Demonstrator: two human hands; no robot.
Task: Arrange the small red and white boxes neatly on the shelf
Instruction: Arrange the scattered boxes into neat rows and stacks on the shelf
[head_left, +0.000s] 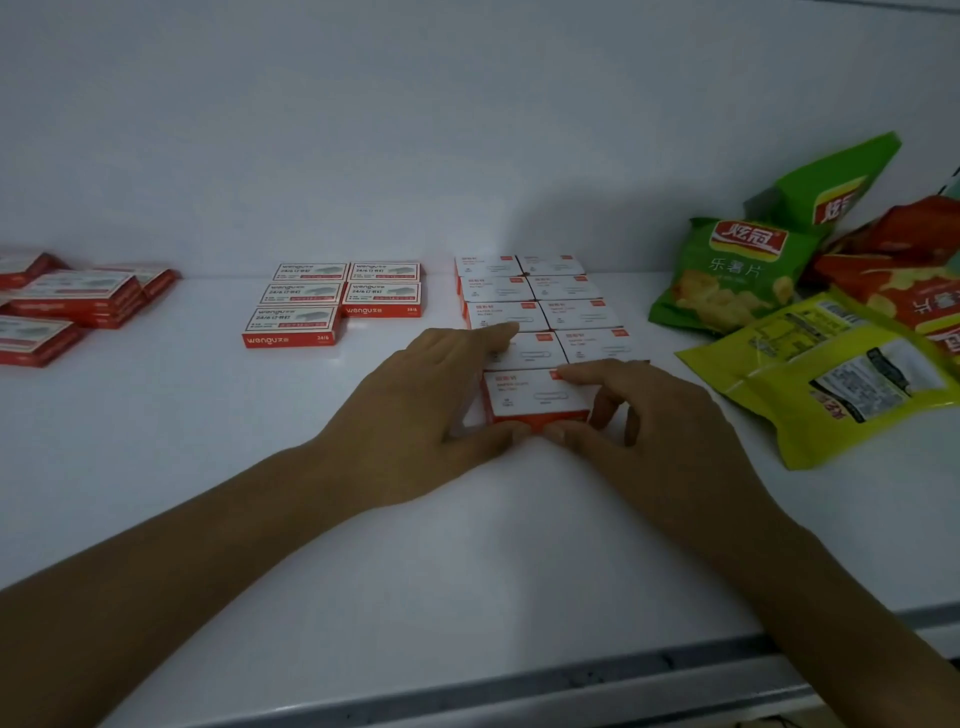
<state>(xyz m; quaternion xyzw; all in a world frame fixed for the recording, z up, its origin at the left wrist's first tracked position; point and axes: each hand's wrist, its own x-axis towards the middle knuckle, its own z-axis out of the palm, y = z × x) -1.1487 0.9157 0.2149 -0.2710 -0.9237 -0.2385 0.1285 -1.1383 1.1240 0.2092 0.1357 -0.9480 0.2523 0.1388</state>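
Shelf stock, left to right, as it lies before you on the flat white shelf (467, 545):

1. Loose pile of flat red-and-white cardboard staple boxes (78, 301), far left, overlapping and askew.
2. Block of five red-and-white staple boxes (332, 301), squared up in two columns near the back wall, three in the left column and two in the right.
3. Your left hand (415, 405): index finger stretched straight over the row behind, thumb pressed to the red front edge of item 4. Its other fingers are hidden.
4. Small white-topped, red-sided cardboard box (535, 395), centre of the shelf, touching the front of the left column of item 5.
5. Two-column grid of matching white-topped boxes (550, 301), packed edge to edge back to the wall.
6. Your right hand (639, 415): fingers curled, index on the top right corner of item 4, thumb on its front edge, pinching it.
7. Green crisp bag (727, 275), a second green bag (831, 192) behind it, a red crisp bag (893, 260) and a yellow-green foil bag (831, 374), heaped far right.
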